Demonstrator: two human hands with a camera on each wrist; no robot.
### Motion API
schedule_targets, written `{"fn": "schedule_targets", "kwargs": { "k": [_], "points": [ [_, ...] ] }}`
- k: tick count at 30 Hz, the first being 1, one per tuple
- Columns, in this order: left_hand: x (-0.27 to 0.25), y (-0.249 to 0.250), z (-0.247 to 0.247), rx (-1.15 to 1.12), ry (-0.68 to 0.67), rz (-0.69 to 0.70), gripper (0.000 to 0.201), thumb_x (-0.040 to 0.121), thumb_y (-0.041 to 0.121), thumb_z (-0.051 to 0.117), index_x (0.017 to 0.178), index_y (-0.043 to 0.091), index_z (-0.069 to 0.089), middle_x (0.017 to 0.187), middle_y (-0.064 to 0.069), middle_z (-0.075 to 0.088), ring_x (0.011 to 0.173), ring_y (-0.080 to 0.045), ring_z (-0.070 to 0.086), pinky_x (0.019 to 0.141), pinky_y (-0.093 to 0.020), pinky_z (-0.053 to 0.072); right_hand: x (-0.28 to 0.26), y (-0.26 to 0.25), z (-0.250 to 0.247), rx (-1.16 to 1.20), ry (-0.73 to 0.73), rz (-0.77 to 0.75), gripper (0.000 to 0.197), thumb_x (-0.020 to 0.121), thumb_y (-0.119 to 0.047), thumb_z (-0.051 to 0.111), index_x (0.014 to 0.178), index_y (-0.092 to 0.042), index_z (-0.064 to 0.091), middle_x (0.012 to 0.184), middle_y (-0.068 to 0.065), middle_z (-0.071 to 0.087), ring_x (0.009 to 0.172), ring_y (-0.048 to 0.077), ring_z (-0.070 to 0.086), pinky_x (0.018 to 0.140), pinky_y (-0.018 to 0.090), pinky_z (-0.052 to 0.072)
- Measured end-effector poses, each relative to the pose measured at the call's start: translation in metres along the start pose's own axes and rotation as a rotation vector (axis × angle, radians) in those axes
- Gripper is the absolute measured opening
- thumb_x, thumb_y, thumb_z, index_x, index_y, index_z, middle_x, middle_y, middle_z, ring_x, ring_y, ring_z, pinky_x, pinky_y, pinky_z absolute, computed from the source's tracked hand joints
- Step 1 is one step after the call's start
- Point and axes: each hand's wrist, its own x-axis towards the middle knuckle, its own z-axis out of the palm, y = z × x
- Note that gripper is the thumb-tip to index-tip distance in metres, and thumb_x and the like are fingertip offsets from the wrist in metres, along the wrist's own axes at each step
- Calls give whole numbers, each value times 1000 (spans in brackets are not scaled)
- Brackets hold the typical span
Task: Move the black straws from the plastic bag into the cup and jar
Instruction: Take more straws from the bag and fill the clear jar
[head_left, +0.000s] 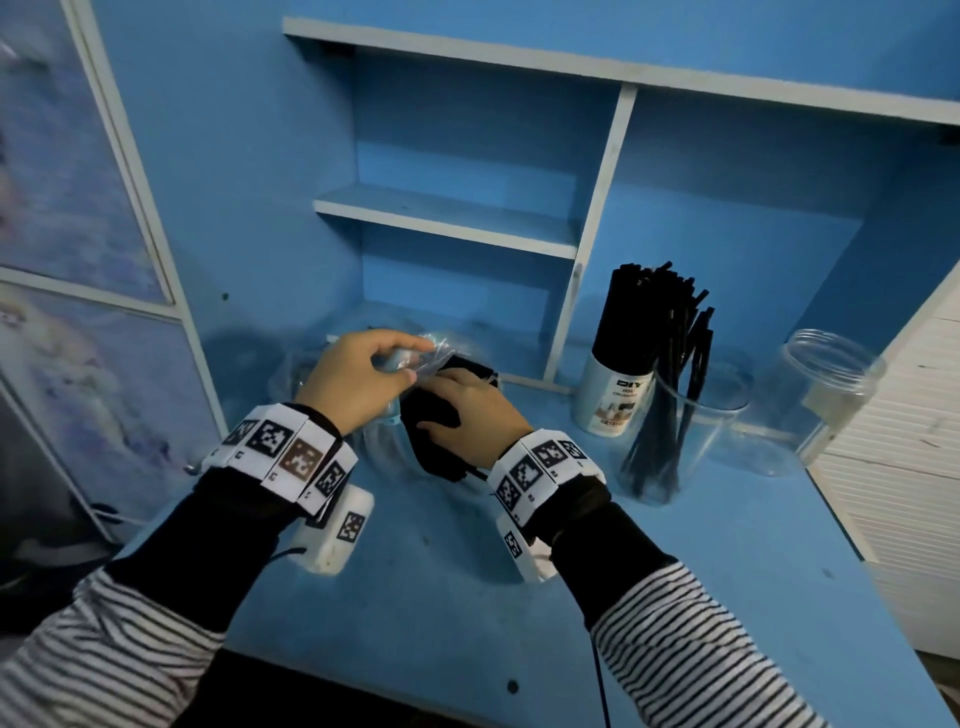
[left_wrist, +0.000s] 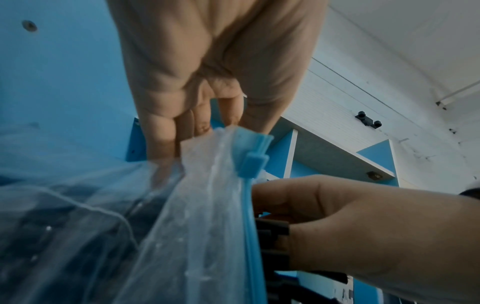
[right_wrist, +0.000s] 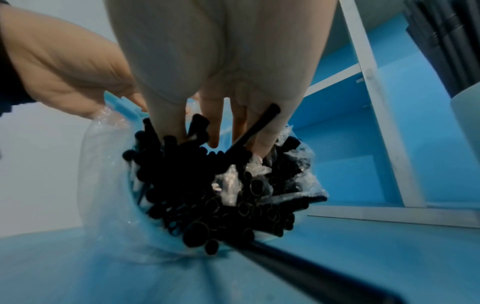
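Observation:
A clear plastic bag with a blue zip strip sits on the blue desk, full of black straws. My left hand pinches the bag's top edge and holds its mouth up. My right hand reaches into the mouth, fingers curled round a bunch of straws. To the right stands a white cup packed with upright straws. Beside it a clear jar holds several leaning straws.
A second clear jar with nothing in it stands at the far right by a white slatted panel. Blue shelves with white edges rise behind the desk. A blue side wall is close on the left.

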Motion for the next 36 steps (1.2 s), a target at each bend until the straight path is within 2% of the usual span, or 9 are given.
{"fn": "schedule_targets", "kwargs": {
  "k": [4,9,15,19,26,28,30,33,36],
  "points": [
    [-1,3,0,-40,28,-15,38,84,7,70,102,40,69,114,13,65,108,-3,57,93,-20,40,0,1,1,6,22,-30,48,88,-18,61,135,-27,54,130,9,54,119,28,52,102,43,42],
    [0,4,0,-91,35,-26,38,83,7,71,103,39,70,115,12,67,110,-4,59,98,-24,44,0,0,-1,11,57,-54,46,87,-11,59,129,-28,60,126,7,56,114,27,55,98,37,44],
    [0,6,-1,-109,53,-27,38,83,5,70,103,37,70,111,13,67,104,-4,61,81,-10,41,4,0,-8,70,143,-71,39,81,-3,64,117,-18,69,117,9,65,111,24,58,99,23,39],
    [0,8,-1,-114,75,-27,36,84,5,69,106,33,70,110,15,66,103,0,60,84,-10,41,1,-2,-21,133,171,-31,36,83,-2,64,116,-17,70,115,4,70,111,16,61,95,9,35],
    [-1,11,-2,-77,81,-28,35,86,7,69,110,33,69,105,19,63,91,12,54,73,-5,39,-16,1,-43,206,150,43,33,88,-15,68,120,-22,68,117,2,69,110,13,61,92,8,36],
    [-2,9,-1,-64,77,-33,35,86,8,69,110,34,68,104,23,60,91,10,54,75,-7,39,-24,5,-50,245,125,76,33,87,-18,69,120,-25,68,116,1,69,106,12,62,94,13,41],
    [-3,8,1,-77,69,-40,36,86,8,69,109,35,68,104,24,59,98,2,57,84,-14,44,-30,10,-55,316,114,101,32,87,-20,71,118,-28,69,111,0,71,91,8,66,92,18,48],
    [-2,7,5,-83,59,-36,37,86,7,69,110,35,68,113,16,62,109,-8,58,97,-27,46,-39,16,-59,375,131,104,29,87,-19,71,115,-27,70,101,-8,71,77,6,70,75,7,50],
    [0,9,9,-76,59,-9,37,86,5,68,110,33,68,117,14,61,107,-3,55,93,-19,42,-44,20,-60,369,196,104,28,87,-19,70,114,-26,71,104,-9,71,84,1,69,77,4,48]
  ]
}}
